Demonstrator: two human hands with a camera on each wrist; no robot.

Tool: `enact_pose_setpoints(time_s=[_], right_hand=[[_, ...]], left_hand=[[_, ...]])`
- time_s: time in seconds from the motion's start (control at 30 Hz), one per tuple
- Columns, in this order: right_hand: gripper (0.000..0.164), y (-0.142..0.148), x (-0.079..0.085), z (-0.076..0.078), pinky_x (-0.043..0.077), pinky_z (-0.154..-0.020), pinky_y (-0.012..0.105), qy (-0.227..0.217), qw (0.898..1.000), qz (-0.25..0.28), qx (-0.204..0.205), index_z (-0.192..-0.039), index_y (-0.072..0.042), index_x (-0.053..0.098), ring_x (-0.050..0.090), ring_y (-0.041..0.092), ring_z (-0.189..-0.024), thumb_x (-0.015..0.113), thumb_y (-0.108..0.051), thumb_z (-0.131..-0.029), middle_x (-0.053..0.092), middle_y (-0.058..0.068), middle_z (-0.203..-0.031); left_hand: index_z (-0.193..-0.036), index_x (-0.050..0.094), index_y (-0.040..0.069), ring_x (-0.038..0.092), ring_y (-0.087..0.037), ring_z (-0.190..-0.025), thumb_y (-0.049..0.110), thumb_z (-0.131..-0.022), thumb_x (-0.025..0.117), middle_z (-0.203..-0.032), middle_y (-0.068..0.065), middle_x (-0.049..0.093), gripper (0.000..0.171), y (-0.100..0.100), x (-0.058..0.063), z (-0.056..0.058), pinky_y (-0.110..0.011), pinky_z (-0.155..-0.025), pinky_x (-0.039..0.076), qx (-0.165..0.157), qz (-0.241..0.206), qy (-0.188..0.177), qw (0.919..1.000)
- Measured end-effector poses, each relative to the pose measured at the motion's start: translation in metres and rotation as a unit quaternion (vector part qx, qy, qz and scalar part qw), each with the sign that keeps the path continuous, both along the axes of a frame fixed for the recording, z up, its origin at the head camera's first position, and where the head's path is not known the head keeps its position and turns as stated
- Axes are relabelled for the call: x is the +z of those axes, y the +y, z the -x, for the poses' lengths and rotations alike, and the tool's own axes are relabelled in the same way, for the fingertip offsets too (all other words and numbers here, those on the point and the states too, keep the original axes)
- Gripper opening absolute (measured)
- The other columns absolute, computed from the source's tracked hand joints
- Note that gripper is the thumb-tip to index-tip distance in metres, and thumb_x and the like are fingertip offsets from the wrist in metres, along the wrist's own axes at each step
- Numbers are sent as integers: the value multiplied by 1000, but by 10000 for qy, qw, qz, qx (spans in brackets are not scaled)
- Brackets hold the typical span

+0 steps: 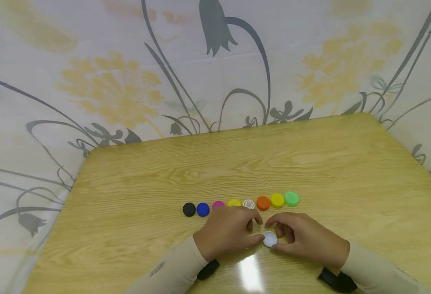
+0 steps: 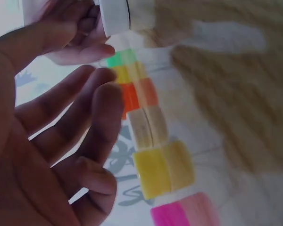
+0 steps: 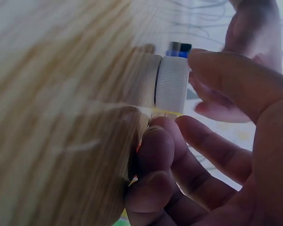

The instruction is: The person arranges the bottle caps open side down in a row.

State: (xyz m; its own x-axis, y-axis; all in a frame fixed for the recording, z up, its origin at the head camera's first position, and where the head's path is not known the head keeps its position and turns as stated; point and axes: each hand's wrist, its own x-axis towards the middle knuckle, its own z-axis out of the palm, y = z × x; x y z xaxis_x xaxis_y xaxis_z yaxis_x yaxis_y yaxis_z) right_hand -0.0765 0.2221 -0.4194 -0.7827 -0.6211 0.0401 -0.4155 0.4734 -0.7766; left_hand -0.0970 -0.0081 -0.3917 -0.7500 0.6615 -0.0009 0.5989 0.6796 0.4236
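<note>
A white ribbed bottle cap [image 1: 269,239] lies on the glossy wooden table between both hands, its hollow side facing up. My right hand [image 1: 305,241] holds it, the thumb at its near edge and curled fingers at its side. In the right wrist view, the cap [image 3: 172,84] stands out between thumb and fingertips. My left hand [image 1: 230,229] is at the cap's left, its thumb tip right at the rim and its other fingers loosely bent. Behind the hands runs a row of caps, including a white one [image 1: 249,204] and an orange one [image 1: 263,203].
The row continues left with yellow [image 1: 234,202], magenta [image 1: 218,205], blue [image 1: 203,209] and black [image 1: 189,209] caps. On its right are another yellow cap [image 1: 277,200] and a green cap [image 1: 291,199]. Flower-patterned cloth [image 1: 186,81] hangs behind the table [image 1: 134,179].
</note>
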Motion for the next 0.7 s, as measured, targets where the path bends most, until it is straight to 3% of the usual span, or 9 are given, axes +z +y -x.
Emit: enact_pose_setpoints(time_s=[0.13,0.37,0.7], right_hand=[[34,1,-2,0,46,-54,18,72,10000,-29,25,-113,-8,66,46,-6,-63,80,-24,-86,57,-11,-82],[19,-1,-4,-1,45,-56,18,303,9994,-127,49,-101,-17,69,45,-4,-65,79,-23,-87,55,-13,-80],[18,-3,-3,-1,45,-54,17,410,9991,-51,20,-99,-20,67,45,-6,-62,79,-18,-86,55,-15,-77]], left_hand=[[-102,76,21,49,6,-64,41,-87,75,-76,15,64,25,2,-3,-3,-12,-53,37,-129,222,-171,9995],[-101,76,19,48,7,-61,35,-89,75,-67,19,58,20,2,-7,-4,-11,-54,38,-163,111,-432,9989],[-102,76,20,49,8,-59,33,-91,74,-67,18,59,17,3,-7,-3,-12,-55,41,-219,-108,-977,9949]])
